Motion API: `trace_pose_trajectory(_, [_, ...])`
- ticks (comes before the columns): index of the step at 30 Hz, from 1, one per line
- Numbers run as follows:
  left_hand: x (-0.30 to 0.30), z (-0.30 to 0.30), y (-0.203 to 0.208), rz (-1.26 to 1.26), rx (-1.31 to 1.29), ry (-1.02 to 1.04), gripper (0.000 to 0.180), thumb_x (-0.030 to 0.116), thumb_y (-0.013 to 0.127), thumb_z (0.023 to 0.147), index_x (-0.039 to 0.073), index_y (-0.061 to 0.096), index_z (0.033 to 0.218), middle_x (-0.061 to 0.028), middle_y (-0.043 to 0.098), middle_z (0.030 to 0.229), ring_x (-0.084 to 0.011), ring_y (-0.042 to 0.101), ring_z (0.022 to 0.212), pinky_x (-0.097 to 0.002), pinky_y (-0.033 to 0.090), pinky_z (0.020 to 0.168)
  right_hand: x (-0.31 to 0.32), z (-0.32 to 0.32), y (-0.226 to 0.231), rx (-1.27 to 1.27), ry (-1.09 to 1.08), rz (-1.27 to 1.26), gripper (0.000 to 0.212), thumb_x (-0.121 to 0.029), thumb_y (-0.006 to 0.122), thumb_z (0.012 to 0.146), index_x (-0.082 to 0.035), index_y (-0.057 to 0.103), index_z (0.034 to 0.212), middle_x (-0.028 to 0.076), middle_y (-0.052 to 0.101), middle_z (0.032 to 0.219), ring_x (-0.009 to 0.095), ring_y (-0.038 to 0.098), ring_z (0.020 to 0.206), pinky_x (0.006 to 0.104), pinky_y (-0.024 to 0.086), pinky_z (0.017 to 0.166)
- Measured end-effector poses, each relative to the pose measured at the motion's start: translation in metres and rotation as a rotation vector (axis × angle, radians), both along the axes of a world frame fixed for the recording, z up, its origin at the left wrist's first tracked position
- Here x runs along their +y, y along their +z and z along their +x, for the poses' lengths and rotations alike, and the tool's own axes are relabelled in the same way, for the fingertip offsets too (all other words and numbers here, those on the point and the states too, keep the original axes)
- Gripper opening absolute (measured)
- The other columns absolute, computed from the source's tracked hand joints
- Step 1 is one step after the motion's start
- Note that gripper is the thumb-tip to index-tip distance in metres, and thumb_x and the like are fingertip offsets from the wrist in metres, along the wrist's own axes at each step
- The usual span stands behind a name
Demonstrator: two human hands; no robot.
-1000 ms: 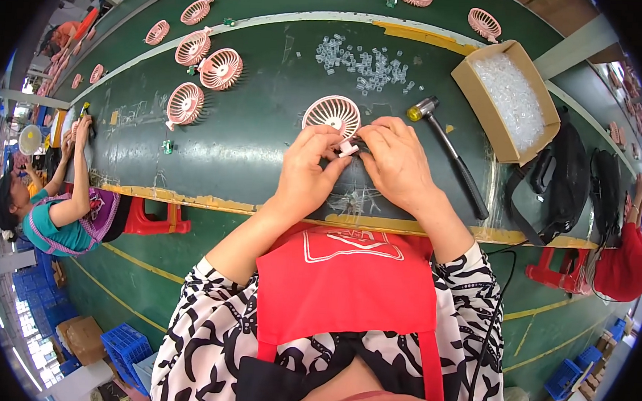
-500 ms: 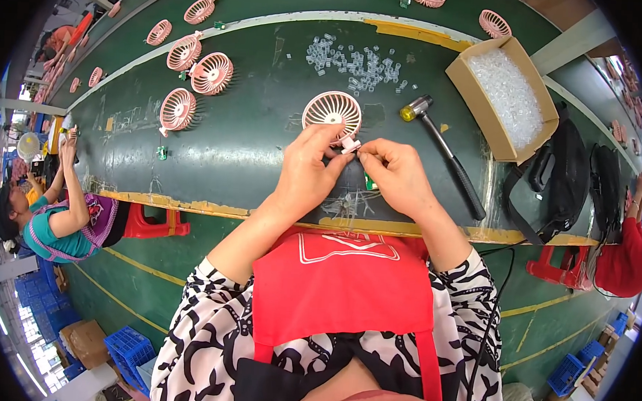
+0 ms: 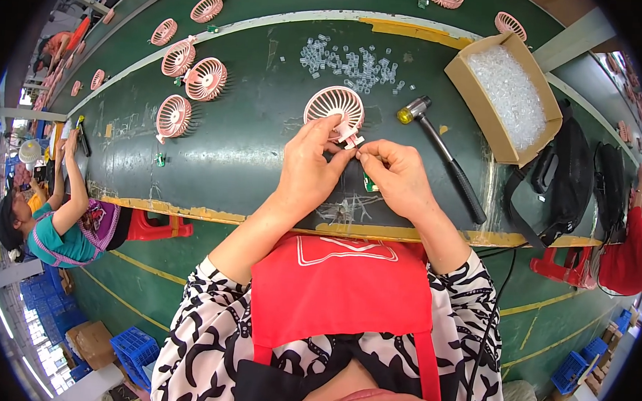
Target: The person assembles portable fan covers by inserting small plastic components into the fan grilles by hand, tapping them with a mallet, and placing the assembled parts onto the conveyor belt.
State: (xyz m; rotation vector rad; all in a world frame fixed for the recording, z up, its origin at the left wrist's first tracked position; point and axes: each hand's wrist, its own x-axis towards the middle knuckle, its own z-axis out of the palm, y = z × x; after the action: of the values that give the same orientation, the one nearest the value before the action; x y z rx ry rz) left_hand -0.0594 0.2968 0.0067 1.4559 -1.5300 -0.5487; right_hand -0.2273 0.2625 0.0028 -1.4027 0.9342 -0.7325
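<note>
A pink round fan housing (image 3: 334, 108) with a slatted grille rests on the bench in front of me. My left hand (image 3: 312, 160) is closed around the short neck at its near end, thumb and fingers on either side. Beside that neck, my right hand (image 3: 397, 172) pinches thumb against forefinger; whatever lies between the tips is too small to make out. A green circuit board (image 3: 370, 183) shows just under the right fingers, partly covered by them. To the right lies a hammer (image 3: 450, 160) with a yellow-tipped head and black grip.
Small clear plastic pieces (image 3: 353, 66) lie scattered beyond the housing. More fill a cardboard box (image 3: 473, 103) at the right, near a black bag (image 3: 571, 174). Several pink housings (image 3: 173, 116) sit at the left; others (image 3: 208, 7) lie on the far belt. A co-worker (image 3: 61, 234) sits left.
The housings on the far belt have shifted right. The held housing's neck is turned slightly, while both hands keep nearly the same place. A black-handled tool now shows by the left co-worker's hands.
</note>
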Motion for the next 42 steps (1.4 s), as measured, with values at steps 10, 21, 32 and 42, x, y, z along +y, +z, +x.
trace_pose_trajectory(10, [-0.002, -0.004, -0.005, -0.242, -0.256, -0.070, 0.039, -0.002, 0.073, 0.077, -0.001, 0.062, 0.114, -0.0158, 0.065, 0.104, -0.0286, 0.065, 0.085, -0.0387, 0.051, 0.071, 0.000, -0.004, 0.004, -0.023, -0.025, 0.000, 0.016, -0.008, 0.059, 0.092, 0.004, 0.068, 0.097, -0.001, 0.059, 0.066, 0.003, 0.048, 0.060, 0.0242, 0.039, 0.050])
trace_pose_trajectory(21, [-0.014, 0.010, 0.035, -0.137, -0.206, -0.242, 0.016, 0.001, 0.067, 0.084, -0.001, 0.066, 0.100, -0.0138, 0.068, 0.090, -0.0243, 0.063, 0.077, -0.0315, 0.048, 0.074, -0.006, -0.002, 0.029, 0.057, -0.128, -0.691, 0.006, -0.003, 0.064, 0.080, -0.002, 0.067, 0.085, 0.009, 0.063, 0.074, 0.028, 0.057, 0.071, 0.0375, 0.047, 0.066])
trace_pose_trajectory(32, [-0.003, 0.014, 0.012, 0.421, 0.717, -0.205, 0.015, 0.008, 0.060, 0.095, -0.004, 0.069, 0.092, -0.0030, 0.065, 0.085, -0.0082, 0.057, 0.076, -0.0231, 0.045, 0.072, -0.002, -0.013, 0.025, 0.151, -0.108, -0.762, 0.006, -0.007, 0.067, 0.079, -0.003, 0.064, 0.076, 0.009, 0.057, 0.070, 0.030, 0.055, 0.073, 0.0399, 0.047, 0.064])
trace_pose_trajectory(42, [-0.011, 0.013, 0.006, 0.531, 0.798, -0.231, 0.016, 0.012, 0.063, 0.094, -0.001, 0.070, 0.091, -0.0029, 0.067, 0.081, -0.0087, 0.059, 0.071, -0.0234, 0.047, 0.067, -0.008, -0.021, 0.016, 0.126, -0.072, -0.657, 0.010, -0.009, 0.065, 0.078, -0.003, 0.062, 0.070, 0.010, 0.057, 0.068, 0.031, 0.055, 0.072, 0.0413, 0.046, 0.064])
